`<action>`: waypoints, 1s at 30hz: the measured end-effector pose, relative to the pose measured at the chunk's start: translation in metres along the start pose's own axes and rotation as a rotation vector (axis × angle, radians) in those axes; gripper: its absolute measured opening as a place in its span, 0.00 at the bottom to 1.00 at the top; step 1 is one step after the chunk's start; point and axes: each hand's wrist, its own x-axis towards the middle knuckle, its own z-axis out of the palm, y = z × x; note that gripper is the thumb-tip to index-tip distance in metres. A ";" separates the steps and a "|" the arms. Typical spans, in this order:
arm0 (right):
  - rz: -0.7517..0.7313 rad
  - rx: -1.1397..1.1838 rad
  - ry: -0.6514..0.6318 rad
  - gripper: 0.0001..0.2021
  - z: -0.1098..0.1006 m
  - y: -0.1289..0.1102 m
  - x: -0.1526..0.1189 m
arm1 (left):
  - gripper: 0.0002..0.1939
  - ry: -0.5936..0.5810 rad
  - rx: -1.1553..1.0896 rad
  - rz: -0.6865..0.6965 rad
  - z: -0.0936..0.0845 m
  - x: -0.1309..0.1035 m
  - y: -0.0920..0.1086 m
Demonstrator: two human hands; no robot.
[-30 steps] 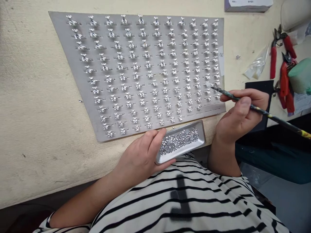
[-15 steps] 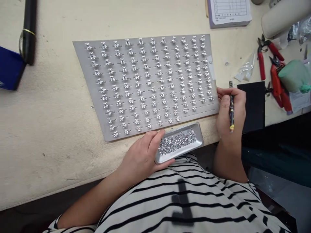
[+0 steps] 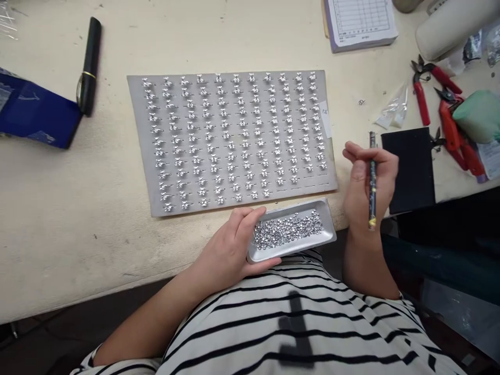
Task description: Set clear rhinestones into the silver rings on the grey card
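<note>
My left hand [image 3: 232, 245] grips the left end of a small silver tray [image 3: 328, 237], thumb on the near side and fingers on the far rim. Loose sparkling stones [image 3: 289, 229] lie inside it. Just beyond the tray lies a grey foam board [image 3: 136, 99] with rows of rings [image 3: 234, 140] stuck in slits, their heads set with clear stones. A few slits at its near right corner hold no ring. My right hand [image 3: 369, 182] is closed round a slim dark patterned pencil [image 3: 372, 192] with yellow marks, apart from the board's right edge.
Right of my right hand lies a black flat pad [image 3: 410, 169]. Red-handled pliers [image 3: 422, 101], a small plastic bag [image 3: 394, 107] and a green wrapped bundle [image 3: 478, 117] are beyond. A form pad [image 3: 361, 23] lies at the back; a black pen [image 3: 89, 67] and blue box [image 3: 39, 112] are left.
The board has slid left, away from my right hand, which was at its right edge. My left hand still holds the tray. The view has shifted somewhat.
</note>
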 end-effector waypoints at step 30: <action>-0.623 -0.302 -0.545 0.17 -0.047 -0.022 -0.047 | 0.44 -0.047 -0.099 0.097 0.001 -0.027 -0.009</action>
